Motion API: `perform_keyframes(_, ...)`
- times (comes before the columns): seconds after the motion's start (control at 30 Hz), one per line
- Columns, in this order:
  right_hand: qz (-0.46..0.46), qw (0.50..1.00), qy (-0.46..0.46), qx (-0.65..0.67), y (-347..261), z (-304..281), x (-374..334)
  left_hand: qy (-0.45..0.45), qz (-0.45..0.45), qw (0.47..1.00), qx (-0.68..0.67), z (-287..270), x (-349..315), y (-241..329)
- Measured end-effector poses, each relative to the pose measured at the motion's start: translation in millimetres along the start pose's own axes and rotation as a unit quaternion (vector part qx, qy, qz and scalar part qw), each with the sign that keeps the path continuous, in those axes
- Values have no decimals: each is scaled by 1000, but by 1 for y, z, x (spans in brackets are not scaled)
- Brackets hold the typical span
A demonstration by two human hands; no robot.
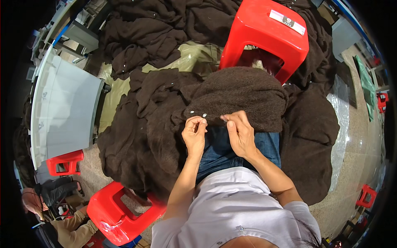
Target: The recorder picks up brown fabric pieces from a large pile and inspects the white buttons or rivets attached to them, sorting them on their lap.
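Note:
A dark brown knit garment [244, 97] lies bunched across my lap, over blue jeans. Two small shiny buttons [204, 115] show along its near edge. Beside them, my left hand [194, 135] is closed in a pinch on that edge, thumb against the fingertips. To its right, my right hand [241, 134] is held slightly apart from the cloth's edge, fingers curled and thumb raised. Whatever it may hold is too small and blurred to name. More brown knit fabric [140, 128] spreads to my left and right.
A red plastic stool [269, 39] stands ahead, among piles of brown knitwear [144, 35]. Another red stool [124, 213] is at the lower left. A white bin [66, 105] stands at the left. Clear plastic sheeting [340, 132] covers floor at the right. Another person [72, 229] sits at the lower left.

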State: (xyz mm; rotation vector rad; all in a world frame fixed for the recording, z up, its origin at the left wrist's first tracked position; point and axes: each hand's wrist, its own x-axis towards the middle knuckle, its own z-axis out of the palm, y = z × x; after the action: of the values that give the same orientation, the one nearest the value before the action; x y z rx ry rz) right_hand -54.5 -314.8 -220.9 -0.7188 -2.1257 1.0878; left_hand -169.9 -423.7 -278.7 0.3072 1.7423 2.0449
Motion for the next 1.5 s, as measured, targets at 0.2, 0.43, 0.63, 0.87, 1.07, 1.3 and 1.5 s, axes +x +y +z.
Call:
perform_keyframes(0.2, 268, 927, -232, 121, 4, 19, 11, -21, -5, 999, -35, -8, -4, 7)
perform_keyframes(0.43, 281, 920, -235, 136, 15, 32, 9, -31, -19, 999, -32, -14, -7, 8)
perform_keyframes(0.63, 301, 905, -227, 195, 13, 35, 11, -45, -23, 999, -20, -17, -8, 11)
perform_keyframes(0.87, 292, 910, -221, 196, 12, 37, 11, -52, -9, 999, 2, -17, -9, 14)
perform_keyframes(1.07, 291, 913, -213, 191, 16, 40, 10, -68, 20, 997, 27, -18, -10, 13)
perform_keyframes(1.3, 331, 900, -163, 235, 23, 30, 16, -105, -132, 979, 116, -41, -10, 9)
perform_keyframes(1.5, 325, 903, -159, 233, 32, 33, 14, 58, -256, 957, -121, -50, 14, -5)
